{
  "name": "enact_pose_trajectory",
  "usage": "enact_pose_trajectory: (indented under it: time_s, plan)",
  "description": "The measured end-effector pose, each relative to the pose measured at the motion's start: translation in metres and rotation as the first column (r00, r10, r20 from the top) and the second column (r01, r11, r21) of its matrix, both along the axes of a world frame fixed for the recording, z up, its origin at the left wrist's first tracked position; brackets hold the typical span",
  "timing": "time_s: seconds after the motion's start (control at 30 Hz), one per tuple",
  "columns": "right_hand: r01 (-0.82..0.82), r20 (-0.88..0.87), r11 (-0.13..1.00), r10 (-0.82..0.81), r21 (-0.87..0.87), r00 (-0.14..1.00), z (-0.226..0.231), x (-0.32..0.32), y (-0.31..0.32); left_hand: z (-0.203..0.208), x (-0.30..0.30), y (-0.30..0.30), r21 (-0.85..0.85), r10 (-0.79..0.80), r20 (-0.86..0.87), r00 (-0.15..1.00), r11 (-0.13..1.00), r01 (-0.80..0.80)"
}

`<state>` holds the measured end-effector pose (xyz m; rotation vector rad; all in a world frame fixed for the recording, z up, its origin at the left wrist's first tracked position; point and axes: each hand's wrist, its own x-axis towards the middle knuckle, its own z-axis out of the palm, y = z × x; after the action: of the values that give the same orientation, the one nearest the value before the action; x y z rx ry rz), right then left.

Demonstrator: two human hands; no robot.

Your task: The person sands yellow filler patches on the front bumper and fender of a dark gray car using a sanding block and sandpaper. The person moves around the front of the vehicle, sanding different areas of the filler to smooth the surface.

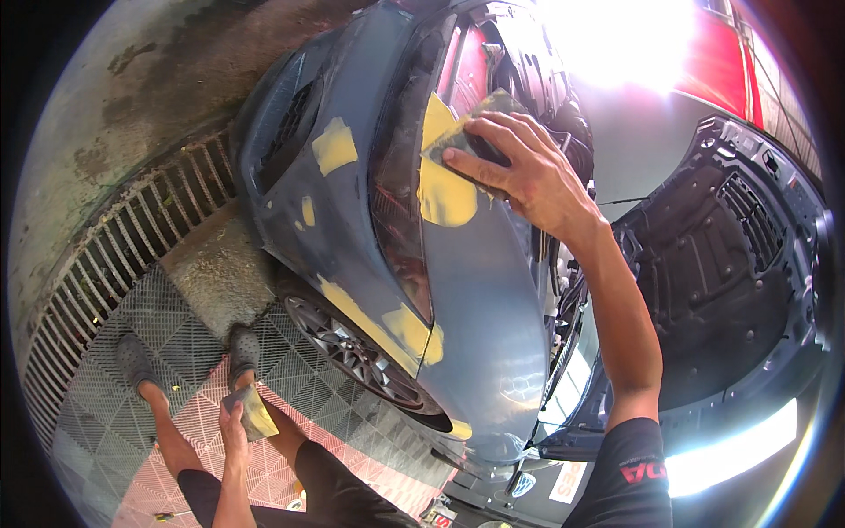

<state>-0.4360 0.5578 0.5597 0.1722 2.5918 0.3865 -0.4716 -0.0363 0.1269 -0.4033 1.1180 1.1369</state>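
My right hand (532, 172) reaches across the front of a grey-blue car and grips a dark sanding block (458, 141) dusted with yellow. The block rests against a yellow filler patch (447, 198) on the fender (484, 299), beside the headlight (396, 189). Its underside is hidden. Lower down, my left hand (233, 436) hangs beside my leg and pinches a sheet of sandpaper (258, 415) smeared with yellow dust. More filler patches lie on the bumper (295, 198), one of them a squarish patch (334, 147).
Below the fender is the front wheel (352, 352). A raised hood (713, 282) stands at the right, with the engine bay's edge beside my right forearm. A metal drain grate (132, 229) curves along the left. My feet in clogs stand on grey and red floor tiles (189, 440).
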Motion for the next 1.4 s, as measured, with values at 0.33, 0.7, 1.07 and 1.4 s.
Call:
enact_pose_trajectory:
  time_s: [0.33,0.7,1.07,1.4]
  plan:
    - [0.129,0.035,0.989,-0.126,-0.067,0.991,0.027,0.042,-0.052,0.005,0.007,0.002,-0.023,-0.041,0.016,0.999,0.999,0.041]
    - [0.123,-0.005,0.992,-0.123,0.036,0.992,0.037,0.032,-0.118,0.006,0.012,0.001,0.019,-0.042,-0.007,0.999,0.999,0.043]
    - [0.331,-0.189,0.896,-0.285,0.294,0.940,-0.032,-0.012,-0.115,0.005,0.011,-0.005,0.012,-0.015,0.007,1.000,1.000,0.015]
    - [0.297,-0.207,0.892,-0.237,0.340,0.949,-0.057,-0.041,-0.050,0.002,0.006,-0.009,0.051,-0.056,-0.049,0.997,0.997,0.058]
